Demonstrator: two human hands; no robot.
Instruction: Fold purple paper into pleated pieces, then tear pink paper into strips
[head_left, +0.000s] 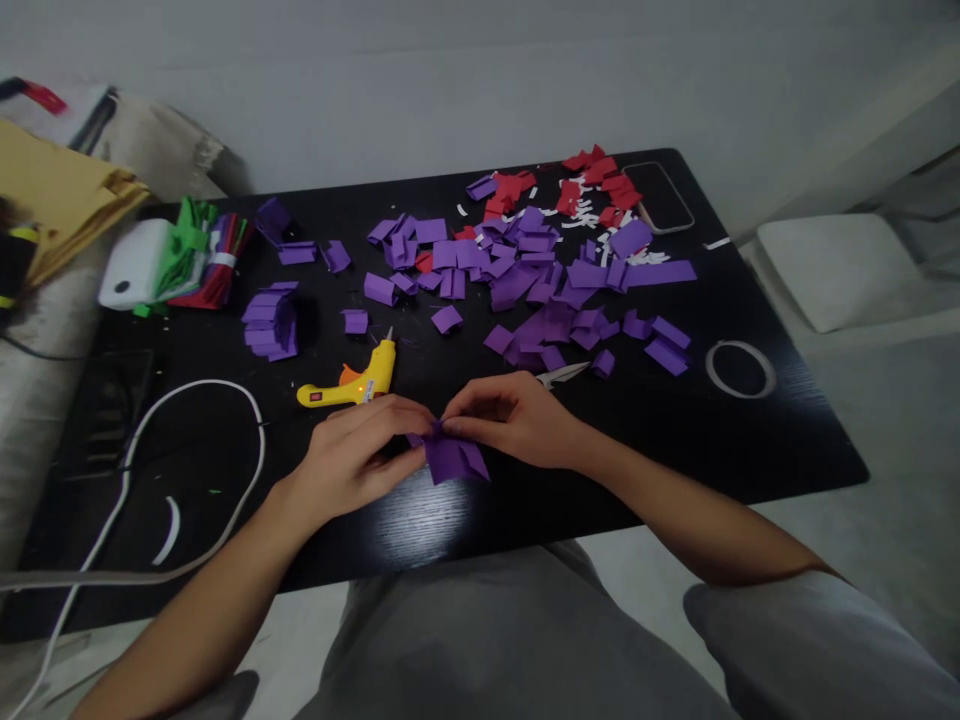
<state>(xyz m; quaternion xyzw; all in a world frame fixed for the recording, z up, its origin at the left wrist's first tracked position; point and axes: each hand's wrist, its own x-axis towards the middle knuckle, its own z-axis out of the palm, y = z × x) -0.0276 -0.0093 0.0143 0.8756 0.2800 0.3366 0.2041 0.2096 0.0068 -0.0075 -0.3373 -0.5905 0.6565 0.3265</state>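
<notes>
Near the table's front edge, a folded piece of purple paper [454,460] is held between my two hands. My left hand [367,450] pinches it from the left, and my right hand [517,420] pinches its upper edge, fingertips nearly touching the left ones. Just beyond my left hand lies a yellow hot glue gun [364,383] with an orange trigger, its nozzle pointing away. Metal scissor blades [562,375] stick out past my right hand; their handles are hidden. Loose folded purple paper pieces [525,270] are heaped farther back.
Red paper pieces [600,175] and white scraps lie at the back right, near a phone-shaped outline [658,198]. A tape ring [740,369] sits at right. Left are a curved purple paper stack [271,322], bundled coloured strips [214,260] and a looped white cable [259,420].
</notes>
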